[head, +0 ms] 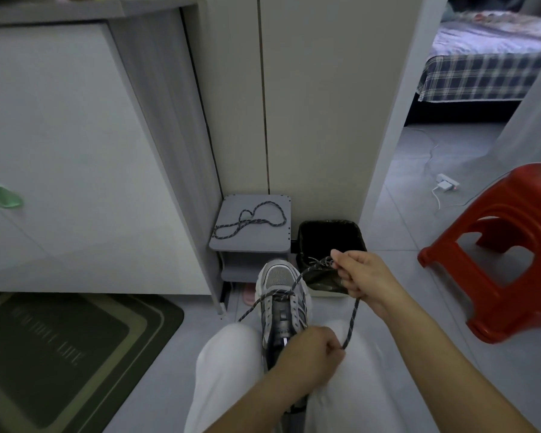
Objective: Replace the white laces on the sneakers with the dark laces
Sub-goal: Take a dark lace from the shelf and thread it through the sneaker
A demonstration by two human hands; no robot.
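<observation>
The shoe [283, 295] sits between the knees [228, 364] with its toe pointing away. That way it cannot slide and both hands are free for the lace. A dark lace [353, 317] runs across the holes near the toe. No white lace shows on this shoe.

The right hand [361, 276] is at 1 o'clock from the shoe. Its fingers are curled round the lace and hold it up high, I think to pull it tight through the holes. From there the lace drops down to the left hand [313, 351], at 5 o'clock from the holes, over the tongue. Its fingers are curled and pinch the lace near the tip, likely to aim it at the next hole. The other end hangs off at 8 o'clock.

A second dark lace [250, 221] lies loose on the little shelf [250, 245] at 12 o'clock, well apart from both hands. It is probably for the other shoe, which is not in view.
</observation>
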